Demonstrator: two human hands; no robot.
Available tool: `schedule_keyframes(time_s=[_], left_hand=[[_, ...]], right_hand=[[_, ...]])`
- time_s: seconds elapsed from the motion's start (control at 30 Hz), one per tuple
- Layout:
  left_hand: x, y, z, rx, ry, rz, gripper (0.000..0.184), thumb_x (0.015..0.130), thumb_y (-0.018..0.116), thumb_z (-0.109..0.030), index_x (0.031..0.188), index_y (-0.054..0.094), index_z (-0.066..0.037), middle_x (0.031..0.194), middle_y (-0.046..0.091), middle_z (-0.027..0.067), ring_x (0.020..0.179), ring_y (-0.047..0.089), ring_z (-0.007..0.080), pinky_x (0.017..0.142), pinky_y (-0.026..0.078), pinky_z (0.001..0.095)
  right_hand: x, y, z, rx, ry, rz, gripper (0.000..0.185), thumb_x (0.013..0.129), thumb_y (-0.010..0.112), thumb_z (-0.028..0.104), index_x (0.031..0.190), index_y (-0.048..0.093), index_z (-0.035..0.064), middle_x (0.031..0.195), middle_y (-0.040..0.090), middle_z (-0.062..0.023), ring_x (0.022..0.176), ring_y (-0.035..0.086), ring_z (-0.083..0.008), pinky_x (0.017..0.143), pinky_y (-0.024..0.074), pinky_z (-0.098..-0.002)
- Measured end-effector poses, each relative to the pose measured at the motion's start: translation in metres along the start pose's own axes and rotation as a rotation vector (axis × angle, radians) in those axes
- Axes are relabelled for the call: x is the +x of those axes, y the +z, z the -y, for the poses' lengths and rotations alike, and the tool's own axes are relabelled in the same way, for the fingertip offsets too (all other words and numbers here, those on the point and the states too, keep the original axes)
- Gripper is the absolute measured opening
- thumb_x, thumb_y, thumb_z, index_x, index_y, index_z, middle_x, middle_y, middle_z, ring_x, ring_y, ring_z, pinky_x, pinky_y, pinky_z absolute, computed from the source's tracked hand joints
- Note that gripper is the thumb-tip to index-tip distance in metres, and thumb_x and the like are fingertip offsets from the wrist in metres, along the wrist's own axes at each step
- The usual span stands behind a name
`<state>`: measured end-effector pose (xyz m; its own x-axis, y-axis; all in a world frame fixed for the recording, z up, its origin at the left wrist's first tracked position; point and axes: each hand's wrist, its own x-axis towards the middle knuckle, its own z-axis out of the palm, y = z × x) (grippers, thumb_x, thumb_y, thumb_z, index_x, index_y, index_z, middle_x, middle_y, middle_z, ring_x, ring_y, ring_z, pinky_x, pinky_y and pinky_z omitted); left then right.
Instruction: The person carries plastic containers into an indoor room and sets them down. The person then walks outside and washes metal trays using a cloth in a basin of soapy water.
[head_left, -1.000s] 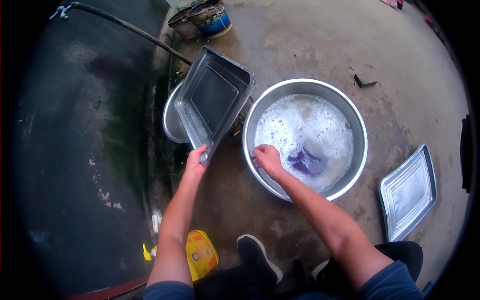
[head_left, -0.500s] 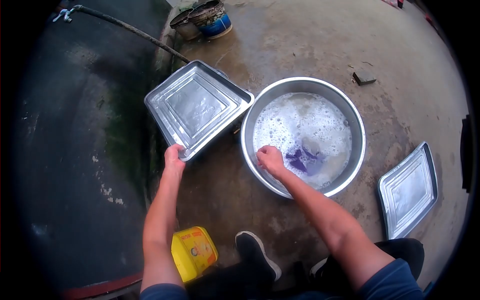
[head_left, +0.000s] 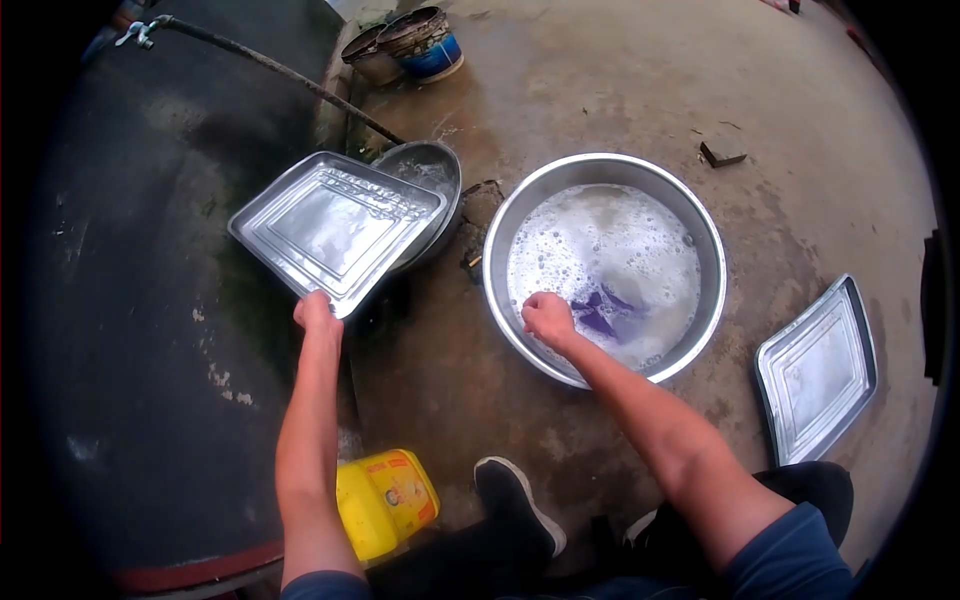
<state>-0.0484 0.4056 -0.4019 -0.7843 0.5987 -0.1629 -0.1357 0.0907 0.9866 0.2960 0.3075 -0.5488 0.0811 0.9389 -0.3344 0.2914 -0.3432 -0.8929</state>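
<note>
My left hand (head_left: 317,311) is closed on the near corner of a shiny rectangular metal tray (head_left: 333,228). The tray is tilted and partly covers a round metal basin (head_left: 440,170) behind it; beads of water lie along its far side. Over the near left part of a large round metal tub (head_left: 508,322), my right hand (head_left: 550,318) is curled into a fist; whatever may be inside it is hidden. Foamy water (head_left: 620,250) fills the tub. A purple cloth (head_left: 600,315) floats just to the right of my right hand.
A second metal tray (head_left: 818,375) leans at the right by my knee. The yellow container (head_left: 390,500) stands near my left forearm. A tap (head_left: 140,32) on a pipe (head_left: 280,78) and paint-stained buckets (head_left: 425,45) are at the far left. A dark block (head_left: 720,156) lies on the concrete.
My left hand has carried the tray left and slightly nearer, uncovering more of the round basin behind it. My right hand stays over the tub, almost unmoved.
</note>
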Motion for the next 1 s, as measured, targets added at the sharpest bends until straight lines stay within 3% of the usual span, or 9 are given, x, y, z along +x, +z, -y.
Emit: schedule_keyframes(time_s=[0.13,0.33,0.43,0.6,0.67,0.73,0.87,0.97,1.0], left_hand=[[-0.02,0.019,-0.035,0.153,0.38,0.012,0.027,0.079,0.047,0.003,0.102,0.061,0.01,0.097,0.064,0.0156,0.086,0.061,0.0204,0.074,0.049,0.0314],[-0.017,0.012,-0.051,0.626,0.97,-0.108,0.044,0.07,0.047,0.002,0.112,0.056,0.006,0.103,0.062,0.0262,0.099,0.059,0.0416,0.09,0.044,0.041],[-0.019,0.003,-0.065,0.696,1.055,-0.069,0.053,0.069,0.044,0.002,0.122,0.05,0.006,0.111,0.06,0.0261,0.103,0.058,0.0408,0.092,0.043,0.0413],[-0.019,-0.019,-0.08,0.489,0.974,0.123,0.052,0.07,0.044,0.007,0.122,0.05,0.009,0.113,0.06,0.0191,0.103,0.059,0.0275,0.094,0.043,0.0335],[-0.046,-0.022,-0.092,0.43,0.701,0.116,0.045,0.074,0.045,0.009,0.119,0.052,0.009,0.111,0.06,0.0151,0.096,0.06,0.0233,0.086,0.047,0.0328],[-0.046,-0.032,-0.083,0.151,0.488,0.249,0.046,0.066,0.045,0.007,0.11,0.056,0.007,0.1,0.061,0.0133,0.089,0.061,0.0257,0.08,0.049,0.0357],[-0.121,-0.012,-0.091,0.19,0.162,0.268,0.052,0.066,0.042,0.009,0.117,0.052,0.009,0.099,0.059,0.0117,0.074,0.056,0.0191,0.066,0.047,0.0294],[-0.141,0.005,-0.075,0.135,0.168,0.444,0.061,0.062,0.04,0.008,0.122,0.049,0.01,0.109,0.058,0.0164,0.094,0.059,0.0277,0.082,0.048,0.0337],[-0.144,0.012,-0.067,0.114,0.162,0.515,0.062,0.061,0.039,0.008,0.123,0.048,0.011,0.114,0.056,0.0189,0.104,0.057,0.0317,0.091,0.046,0.0357]], right_hand=[[-0.003,-0.007,0.004,-0.053,0.005,-0.007,0.021,0.072,0.055,0.018,0.08,0.071,0.0068,0.075,0.068,-0.0144,0.078,0.067,-0.0302,0.075,0.051,-0.0394],[-0.005,-0.011,0.005,-0.06,-0.039,-0.004,0.022,0.072,0.054,0.017,0.081,0.071,0.0056,0.084,0.068,-0.0187,0.084,0.065,-0.0343,0.078,0.0506,-0.0419],[-0.008,-0.005,0.012,-0.1,-0.046,-0.029,0.023,0.073,0.054,0.019,0.084,0.07,0.005,0.087,0.067,-0.02,0.087,0.065,-0.0357,0.079,0.0504,-0.0441],[-0.017,-0.001,0.04,0.064,-0.082,-0.056,0.028,0.073,0.055,0.028,0.083,0.07,0.0061,0.084,0.068,-0.0179,0.084,0.065,-0.0338,0.078,0.0503,-0.0419],[-0.018,-0.003,0.056,0.391,0.023,0.126,0.035,0.077,0.061,0.035,0.082,0.067,0.0003,0.072,0.066,-0.0143,0.071,0.066,-0.0197,0.062,0.0519,-0.0346],[-0.019,-0.004,0.076,0.648,0.112,0.346,0.057,0.08,0.064,0.05,0.103,0.058,-0.0014,0.079,0.06,-0.0075,0.064,0.061,-0.0131,0.049,0.0484,-0.0259],[-0.04,-0.009,0.12,0.764,0.031,0.715,0.081,0.075,0.064,0.066,0.122,0.047,0.0028,0.095,0.058,-0.0118,0.07,0.062,-0.0153,0.058,0.0537,-0.03],[-0.057,-0.01,0.151,0.806,-0.016,0.77,0.079,0.08,0.06,0.063,0.125,0.047,-0.0003,0.109,0.057,-0.0186,0.081,0.063,-0.0204,0.066,0.0532,-0.0304],[-0.058,-0.007,0.158,0.851,-0.002,0.71,0.068,0.082,0.062,0.057,0.12,0.051,0.0018,0.101,0.06,-0.015,0.078,0.061,-0.0194,0.063,0.0518,-0.0299]])
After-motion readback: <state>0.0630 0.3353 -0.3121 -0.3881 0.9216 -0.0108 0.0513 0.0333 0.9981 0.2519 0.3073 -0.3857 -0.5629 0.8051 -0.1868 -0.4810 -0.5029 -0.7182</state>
